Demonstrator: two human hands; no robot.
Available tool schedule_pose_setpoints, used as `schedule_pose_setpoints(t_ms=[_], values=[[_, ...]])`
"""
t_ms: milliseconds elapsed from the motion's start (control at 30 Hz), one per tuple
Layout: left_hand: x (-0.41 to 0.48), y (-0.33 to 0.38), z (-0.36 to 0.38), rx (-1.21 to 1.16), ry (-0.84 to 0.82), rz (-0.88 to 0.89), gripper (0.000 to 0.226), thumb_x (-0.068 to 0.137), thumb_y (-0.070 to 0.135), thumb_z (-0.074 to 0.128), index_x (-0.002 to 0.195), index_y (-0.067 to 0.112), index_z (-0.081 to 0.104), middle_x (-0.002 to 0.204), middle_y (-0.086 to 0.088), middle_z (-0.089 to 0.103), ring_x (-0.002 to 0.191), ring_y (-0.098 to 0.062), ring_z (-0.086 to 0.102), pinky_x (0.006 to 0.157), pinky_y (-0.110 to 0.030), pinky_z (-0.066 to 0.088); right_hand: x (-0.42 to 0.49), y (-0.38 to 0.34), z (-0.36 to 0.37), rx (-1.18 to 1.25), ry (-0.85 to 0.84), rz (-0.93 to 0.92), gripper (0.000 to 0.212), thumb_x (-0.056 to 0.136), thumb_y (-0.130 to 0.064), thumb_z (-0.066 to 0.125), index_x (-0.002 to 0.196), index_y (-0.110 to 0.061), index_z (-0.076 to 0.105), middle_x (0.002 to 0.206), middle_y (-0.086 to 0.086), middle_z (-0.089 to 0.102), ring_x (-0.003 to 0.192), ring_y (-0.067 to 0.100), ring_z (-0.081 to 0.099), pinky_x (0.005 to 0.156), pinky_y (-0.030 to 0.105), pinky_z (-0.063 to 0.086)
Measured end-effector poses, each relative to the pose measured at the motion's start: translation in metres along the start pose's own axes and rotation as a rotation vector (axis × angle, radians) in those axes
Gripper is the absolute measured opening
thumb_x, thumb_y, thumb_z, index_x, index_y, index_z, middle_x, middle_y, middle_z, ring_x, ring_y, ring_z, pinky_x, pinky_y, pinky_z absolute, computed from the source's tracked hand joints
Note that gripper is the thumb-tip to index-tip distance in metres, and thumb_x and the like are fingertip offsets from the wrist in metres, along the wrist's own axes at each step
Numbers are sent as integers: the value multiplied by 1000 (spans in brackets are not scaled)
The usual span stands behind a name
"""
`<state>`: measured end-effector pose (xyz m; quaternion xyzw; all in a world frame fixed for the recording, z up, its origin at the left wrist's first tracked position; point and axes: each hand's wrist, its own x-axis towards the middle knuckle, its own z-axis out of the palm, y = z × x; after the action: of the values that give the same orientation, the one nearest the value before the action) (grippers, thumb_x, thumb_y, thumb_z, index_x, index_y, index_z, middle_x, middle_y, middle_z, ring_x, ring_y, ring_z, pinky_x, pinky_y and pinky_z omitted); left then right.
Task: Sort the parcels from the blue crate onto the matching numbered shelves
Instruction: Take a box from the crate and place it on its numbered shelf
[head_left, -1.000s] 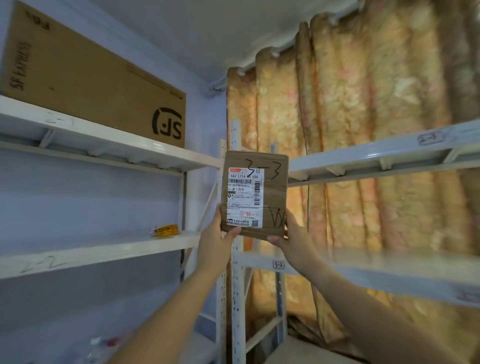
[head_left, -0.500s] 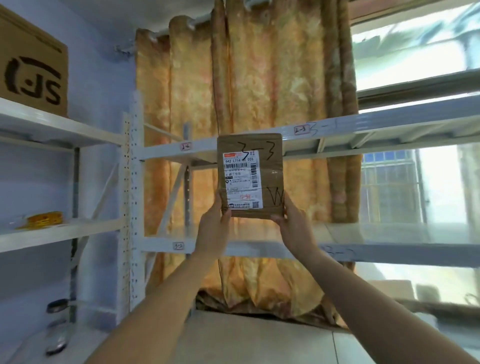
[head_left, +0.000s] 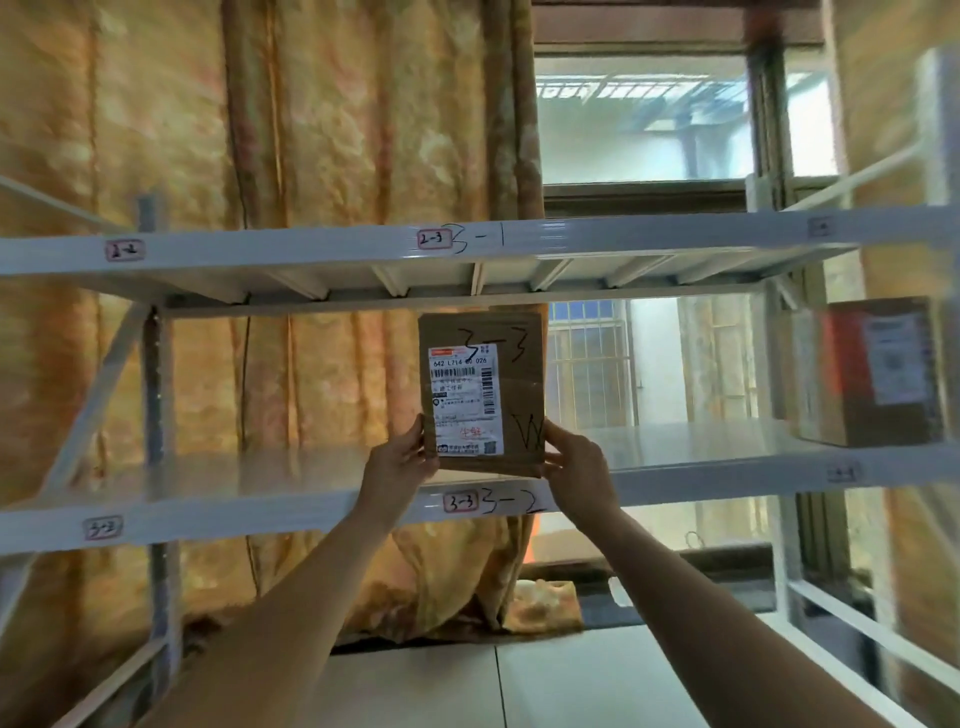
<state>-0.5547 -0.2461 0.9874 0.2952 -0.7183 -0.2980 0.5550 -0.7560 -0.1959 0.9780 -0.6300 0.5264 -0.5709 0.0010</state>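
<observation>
Head view: flat brown cardboard parcel with a white shipping label, held upright in the air, label toward the camera, between the upper white metal shelf and the middle white metal shelf, just above the front edge of the middle one and about halfway along it. Marked "3-3" by hand across the top. Clamped at the two lower corners: left hand pinching the lower left corner, right hand pinching the lower right, thumbs on the front face, fingers hidden behind. Neither hand free.

Directly under the parcel, on the middle shelf's front edge: a red-framed tag reading "3-3" beside a handwritten "3-2". Toward the right end of the middle shelf, well apart from the parcel: a brown carton with a red band and a white label.

Probably light, judging by a two-corner pinch keeping it aloft. Stiff and flat, no sag visible; face glossy in places, so possibly slick under the thumbs. Fragility impossible to tell. Best taken by the lower corners or side edges, as now, leaving label and number readable; for setting down, bottom edge onto the board first, then laid flat.
</observation>
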Motion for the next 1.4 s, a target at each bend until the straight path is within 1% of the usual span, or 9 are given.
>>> schedule_pose_setpoints(t_ms=[267,467,700,867,1033,1133,1233,1333,1400], values=[[33,-41,1,101,-117,-12,60,86,-22,39,135,10,43,126,-6,56,128,-25,49,107,-32,37,20,24,29,-58,1,-20,39,95,-16,53,132,-28,51,112,-5,69,105,16,66,83,24,54],[52,-62,3,268,-245,-75,60,93,4,49,140,35,27,139,9,48,132,-13,43,111,-33,36,35,37,38,-150,-53,8,39,96,-23,49,135,-23,46,111,-1,70,103,16,67,85,26,55],[78,-77,18,296,-292,-274,72,97,9,44,145,33,-4,149,2,33,119,-11,44,75,-9,41,51,59,49,-218,-149,69,54,98,-24,42,147,-30,21,122,-2,65,111,15,62,97,25,48],[91,-83,27,596,-226,-360,79,94,25,42,143,41,-18,131,2,56,92,-22,62,64,-24,38,66,68,61,-311,-126,259,49,99,-25,29,147,-18,20,122,3,64,112,21,58,104,37,39],[76,-82,36,665,-145,-318,74,95,21,36,146,38,-15,125,-7,60,96,-23,60,73,-25,43,62,59,59,-383,-234,297,51,102,-21,24,150,-7,14,152,6,33,131,19,42,115,34,22],[71,-85,34,626,-115,-361,74,97,24,36,146,29,-19,133,-10,54,109,-26,58,93,-33,48,57,61,62,-255,-192,341,72,100,-39,27,148,-7,-16,160,6,10,147,19,11,120,34,3],[61,-74,31,599,-63,-383,74,97,21,35,148,25,-18,148,-14,37,131,-28,42,108,-39,36,49,70,62,-278,-192,305,85,96,-56,24,140,-11,-34,156,6,-26,145,17,-20,117,35,-13],[40,-65,26,779,-132,-323,66,99,19,26,148,17,-18,159,-3,-8,147,-20,-5,120,-35,0,36,69,53,-375,-266,249,89,85,-70,13,131,-16,-39,152,7,-36,139,17,-31,114,36,-18],[24,-63,17,910,-174,-280,62,100,21,21,148,13,-18,157,-2,-19,146,-16,-14,119,-32,-7,28,59,47,-406,-248,163,92,84,-71,14,140,-15,-33,154,6,-32,139,17,-31,116,37,-16]])
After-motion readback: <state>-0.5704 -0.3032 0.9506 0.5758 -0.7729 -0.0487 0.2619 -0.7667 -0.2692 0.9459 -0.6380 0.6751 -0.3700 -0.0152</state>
